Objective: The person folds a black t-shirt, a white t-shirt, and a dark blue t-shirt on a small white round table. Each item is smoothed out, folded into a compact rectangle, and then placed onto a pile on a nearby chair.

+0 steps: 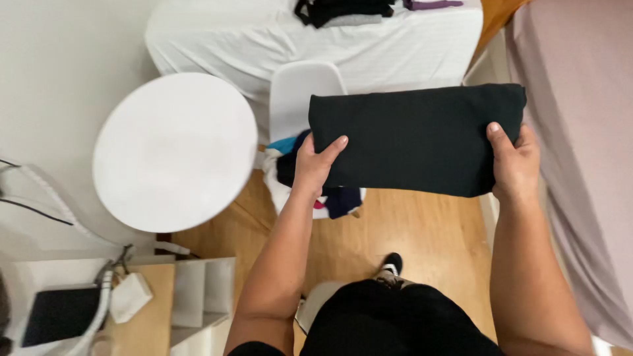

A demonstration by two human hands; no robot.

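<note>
A folded black garment (415, 138) is held flat in the air in front of me, above a wooden floor. My left hand (313, 165) grips its left edge, thumb on top. My right hand (514, 161) grips its right edge the same way. Beneath the garment stands a white chair (300, 92) with a pile of mixed clothes (290, 168) on its seat, partly hidden by the garment.
A round white table (175, 151) stands to the left. A white-covered bed (283, 33) lies at the back with dark clothes (343, 10) on it. A pale curtain (580, 132) hangs at the right. A low shelf unit (198, 296) sits at bottom left.
</note>
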